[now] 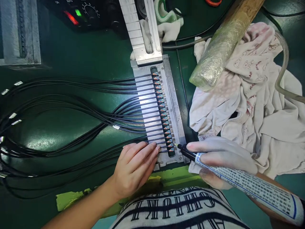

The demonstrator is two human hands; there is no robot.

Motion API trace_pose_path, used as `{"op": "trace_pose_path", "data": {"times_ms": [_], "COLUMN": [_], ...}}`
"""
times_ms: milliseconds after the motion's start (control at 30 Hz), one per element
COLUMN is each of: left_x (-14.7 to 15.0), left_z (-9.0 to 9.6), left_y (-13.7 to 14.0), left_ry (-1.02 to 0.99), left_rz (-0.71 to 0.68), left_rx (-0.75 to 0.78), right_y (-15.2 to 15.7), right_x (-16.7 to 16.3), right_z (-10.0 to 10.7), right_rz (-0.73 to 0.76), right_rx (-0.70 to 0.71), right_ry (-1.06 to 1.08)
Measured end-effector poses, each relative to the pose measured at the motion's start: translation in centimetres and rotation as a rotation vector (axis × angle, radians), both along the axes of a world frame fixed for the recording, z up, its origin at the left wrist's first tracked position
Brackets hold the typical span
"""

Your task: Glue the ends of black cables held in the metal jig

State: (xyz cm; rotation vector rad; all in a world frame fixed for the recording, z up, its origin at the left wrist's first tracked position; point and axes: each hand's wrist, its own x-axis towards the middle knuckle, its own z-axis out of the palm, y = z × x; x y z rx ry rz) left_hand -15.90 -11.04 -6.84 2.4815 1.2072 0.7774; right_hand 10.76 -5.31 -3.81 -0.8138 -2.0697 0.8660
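My bare left hand (137, 167) is closed at the lower end of a metal fixture (152, 117), its fingertips pressed together on a black cable (164, 151); the hand hides part of the cables. Several black cables lie side by side across the plate, their exposed wires and small connectors (164, 114) lined up along a slot. In a thin white glove, my right hand (221, 156) is wrapped round a white-and-blue glue tube (247, 184). The tube's black nozzle (187, 152) points left, its tip beside the lowest connectors.
A hinged metal arm (143, 31) stands raised at the fixture's far end. Crumpled cloths (262, 105) and a plastic-wrapped roll (214, 60) lie to the right. Looped cable bundles (59, 149) spread leftward. A black control box (85, 14) with lit displays sits at the back left.
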Motion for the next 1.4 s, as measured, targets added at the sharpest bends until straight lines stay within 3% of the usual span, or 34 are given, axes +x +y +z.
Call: {"op": "trace_pose_path", "data": {"times_ms": [1400], "left_x": [-0.03], "left_z": [0.06], "left_y": [0.06], "left_ry": [-0.015], "left_rz": [0.017], "left_rx": [-0.011], "right_y": [0.34], "right_x": [-0.20], "right_z": [0.31], "right_rz": [-0.028], "right_rx": [0.008], "right_ry": [0.001]}}
